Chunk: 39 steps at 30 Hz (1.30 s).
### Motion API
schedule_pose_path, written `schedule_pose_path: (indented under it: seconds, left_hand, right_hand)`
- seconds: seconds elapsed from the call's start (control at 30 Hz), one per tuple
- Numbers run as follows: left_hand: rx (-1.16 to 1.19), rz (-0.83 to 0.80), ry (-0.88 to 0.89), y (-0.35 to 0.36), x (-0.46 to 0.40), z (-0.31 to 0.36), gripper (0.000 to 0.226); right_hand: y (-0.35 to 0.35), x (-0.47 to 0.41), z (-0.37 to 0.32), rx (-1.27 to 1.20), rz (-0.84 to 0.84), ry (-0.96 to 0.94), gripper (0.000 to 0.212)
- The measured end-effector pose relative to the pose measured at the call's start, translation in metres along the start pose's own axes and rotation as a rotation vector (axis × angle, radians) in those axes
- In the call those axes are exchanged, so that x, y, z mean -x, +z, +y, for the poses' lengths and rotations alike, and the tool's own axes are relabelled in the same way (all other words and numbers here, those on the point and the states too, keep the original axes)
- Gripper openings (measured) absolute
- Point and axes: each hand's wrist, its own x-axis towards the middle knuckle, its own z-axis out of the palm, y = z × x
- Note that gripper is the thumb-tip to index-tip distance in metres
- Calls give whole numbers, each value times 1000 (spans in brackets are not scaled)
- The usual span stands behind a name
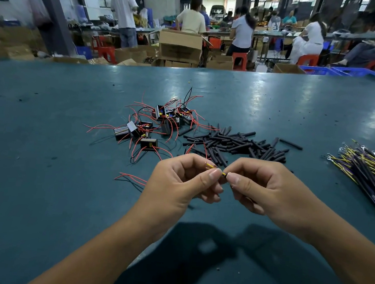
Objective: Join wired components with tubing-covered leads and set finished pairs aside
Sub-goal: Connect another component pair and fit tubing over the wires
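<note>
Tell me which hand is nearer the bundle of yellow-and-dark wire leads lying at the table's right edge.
Right. The right hand is beside the bundle of yellow-and-dark wire leads, with bare table between them; the left hand is farther away, on the right hand's other side.

No text, label, brand, number or sign can be read anywhere: the small black wired components (145, 127) on the green table (42, 149) show no legible marking, the cardboard boxes (180, 46) behind it carry no readable print, and the far background is too blurred to make out any lettering
</note>
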Motion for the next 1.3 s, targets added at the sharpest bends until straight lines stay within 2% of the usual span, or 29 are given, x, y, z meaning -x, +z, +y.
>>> schedule_pose_path:
  seconds: [0.17,0.33,0.47,0.77,1.0,1.07,1.2,1.3]
  left_hand:
    - [18,17,-57,1,0,0,7]
    - [-151,47,15,-1,0,0,6]
    - [-201,39,34,1,-1,0,7]
    - [-22,111,-126,7,-2,0,14]
    - [-255,137,51,7,1,-1,12]
    - [-242,129,40,6,1,0,13]
    - [-74,116,-55,9,-1,0,16]
    - [-143,164,0,9,0,-2,14]
  right_hand:
    - [1,-1,5,-42,51,-13,16]
    - [0,-2,8,-35,65,-25,13]
    - [1,-3,8,21,77,-85,12]
    - [5,-3,10,135,112,-128,12]
    - [3,-2,11,177,160,-171,10]
    - [3,-3,12,177,168,-164,9]
    - [3,-1,11,158,202,-152,10]
    - [4,-1,10,161,195,-148,11]
